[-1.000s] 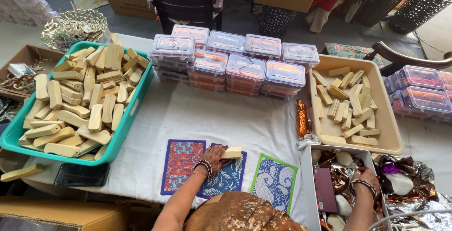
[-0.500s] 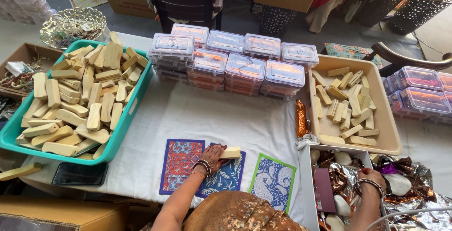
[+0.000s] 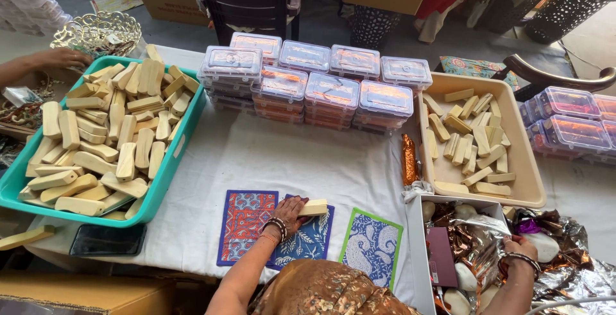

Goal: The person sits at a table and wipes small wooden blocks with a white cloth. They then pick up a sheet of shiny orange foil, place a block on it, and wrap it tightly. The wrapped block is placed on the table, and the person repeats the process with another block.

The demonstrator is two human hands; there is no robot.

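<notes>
Left hand (image 3: 290, 211) remains closed on the wooden block (image 3: 312, 208) over the blue cloth (image 3: 301, 238); right hand (image 3: 521, 251) stays in the foil (image 3: 564, 270), grip state indeterminate.

Blue patterned cloth (image 3: 307, 241), pale block (image 3: 314, 208)

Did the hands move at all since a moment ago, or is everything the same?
Hardly anything moved. The left hand still presses the pale wooden block on the blue printed cloth, and the right hand stays by the foil wrappers. Another person's hand now reaches in near the green tray.
</notes>
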